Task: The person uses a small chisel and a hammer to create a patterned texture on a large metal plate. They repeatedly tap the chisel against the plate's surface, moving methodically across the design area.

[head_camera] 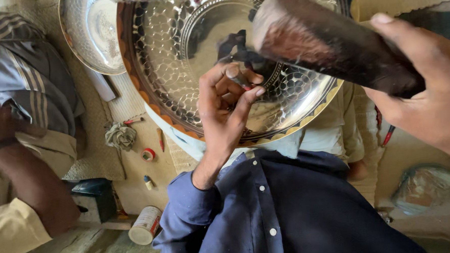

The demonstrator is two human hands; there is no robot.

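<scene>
The left hand (pixel 224 111) pinches a small punch (pixel 238 78) against the hammered metal tray (pixel 181 57) propped over the lap; the right hand (pixel 426 92) grips a dark mallet (pixel 327 41) above. Best keep the punch steady and strike squarely.

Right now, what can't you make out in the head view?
- Punch tip: hidden by the left hand fingers; contact with the hammered metal tray unseen.
- Mallet: motion-blurred; its grip end is covered by the right hand.
- Tray top rim: cut off by the frame edge.
- Second tray: partly behind the first.
- Small items on the floor: too small.
</scene>
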